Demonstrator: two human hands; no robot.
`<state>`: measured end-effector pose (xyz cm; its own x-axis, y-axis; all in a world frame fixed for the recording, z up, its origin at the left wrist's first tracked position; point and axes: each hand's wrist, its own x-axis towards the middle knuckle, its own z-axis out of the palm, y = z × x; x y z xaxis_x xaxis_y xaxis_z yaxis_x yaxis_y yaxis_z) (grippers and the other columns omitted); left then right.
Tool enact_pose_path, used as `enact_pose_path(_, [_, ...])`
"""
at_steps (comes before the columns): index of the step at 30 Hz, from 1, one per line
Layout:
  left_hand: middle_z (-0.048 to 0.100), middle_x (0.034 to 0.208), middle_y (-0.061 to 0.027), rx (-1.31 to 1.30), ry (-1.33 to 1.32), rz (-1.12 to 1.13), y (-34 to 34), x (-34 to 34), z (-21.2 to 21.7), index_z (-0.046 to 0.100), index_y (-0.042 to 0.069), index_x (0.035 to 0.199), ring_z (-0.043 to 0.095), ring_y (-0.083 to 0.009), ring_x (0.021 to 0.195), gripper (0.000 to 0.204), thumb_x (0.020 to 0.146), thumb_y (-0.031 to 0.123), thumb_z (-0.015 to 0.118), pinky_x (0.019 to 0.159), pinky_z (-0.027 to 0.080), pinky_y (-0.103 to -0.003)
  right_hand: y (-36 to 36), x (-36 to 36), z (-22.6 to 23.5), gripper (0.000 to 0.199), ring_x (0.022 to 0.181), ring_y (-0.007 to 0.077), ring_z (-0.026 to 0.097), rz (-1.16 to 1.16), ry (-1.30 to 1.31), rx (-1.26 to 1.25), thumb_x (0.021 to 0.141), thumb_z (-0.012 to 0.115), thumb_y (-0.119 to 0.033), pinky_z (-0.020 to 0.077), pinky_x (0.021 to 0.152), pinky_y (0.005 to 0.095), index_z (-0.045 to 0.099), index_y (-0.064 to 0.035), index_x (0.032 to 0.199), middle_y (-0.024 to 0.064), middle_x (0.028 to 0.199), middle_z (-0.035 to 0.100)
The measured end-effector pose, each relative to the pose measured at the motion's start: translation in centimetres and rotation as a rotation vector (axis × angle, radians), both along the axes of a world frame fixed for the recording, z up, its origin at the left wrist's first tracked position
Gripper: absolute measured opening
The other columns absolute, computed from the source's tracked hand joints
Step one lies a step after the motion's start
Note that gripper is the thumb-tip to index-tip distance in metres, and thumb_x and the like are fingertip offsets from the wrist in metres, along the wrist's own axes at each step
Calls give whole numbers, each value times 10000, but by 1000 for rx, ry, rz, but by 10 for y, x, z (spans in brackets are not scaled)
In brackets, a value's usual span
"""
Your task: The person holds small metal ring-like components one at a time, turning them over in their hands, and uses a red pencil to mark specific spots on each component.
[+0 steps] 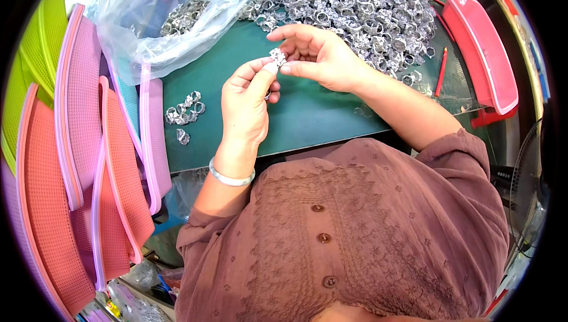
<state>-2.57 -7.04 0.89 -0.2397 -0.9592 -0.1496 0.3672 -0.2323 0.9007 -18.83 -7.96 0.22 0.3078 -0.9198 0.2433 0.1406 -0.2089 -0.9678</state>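
Note:
Between the thumb and fingers of my left hand (247, 94) is a silver ring (277, 57) with a cluster of stones on top. My right hand (322, 55) comes in from the other side; its thumb is at the ring, while its index finger is raised and the fingers are curved apart. Whether the right thumb presses on the ring or only rests beside it, I cannot tell. Beyond my hands lies a large heap of silver rings (367, 11) on the green table (307, 115). A small group of rings (186, 109) sits left of my left wrist, with a single ring (183, 137) nearer the edge.
An open clear plastic bag (177, 55) with more rings stands at the far left. Stacked baskets (50, 203) in green, purple and coral crowd the left side. A pink basket (482, 55) and a red pencil (441, 72) lie right. A fan (523, 186) is at the right rim.

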Motion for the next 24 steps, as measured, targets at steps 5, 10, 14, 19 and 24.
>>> enact_pose_path(5, [558, 697, -8, 13, -19, -16, -2, 0, 0, 601, 18, 882, 494, -67, 593, 103, 811, 91, 586, 485, 384, -190, 0, -2, -6, 277, 791, 94, 544, -4, 26, -3, 780, 620, -78, 454, 723, 244, 544, -28, 1041, 40, 841, 582])
enact_pose_path(10, [564, 703, -12, 22, -10, -29, -3, -1, -2, 605, 17, 883, 492, -68, 588, 100, 813, 83, 577, 486, 386, -188, 1, -3, -5, 292, 839, 95, 541, 8, -7, 67, 786, 607, -53, 449, 768, 244, 530, -11, 1064, 36, 899, 578])
enact_pose_path(14, [565, 703, -15, 28, -8, -36, -4, -2, -2, 606, 19, 882, 488, -70, 582, 97, 814, 80, 575, 485, 387, -186, 1, -4, -5, 298, 863, 95, 540, 9, 7, 88, 789, 602, -43, 447, 795, 244, 522, -6, 1074, 37, 932, 576])
enact_pose_path(19, [563, 702, -13, 31, -10, -35, -5, -3, -1, 606, 19, 880, 485, -69, 579, 95, 814, 80, 576, 485, 388, -187, 0, -5, -6, 300, 858, 93, 540, 13, 1, 83, 789, 603, -45, 448, 790, 243, 519, -7, 1075, 34, 932, 576])
enact_pose_path(24, [563, 702, -13, 26, -12, -33, -5, -4, -2, 607, 19, 874, 485, -69, 580, 92, 813, 82, 579, 485, 388, -186, 0, -5, -8, 298, 846, 87, 541, 13, -7, 77, 786, 606, -39, 450, 777, 239, 521, -8, 1070, 29, 922, 577])
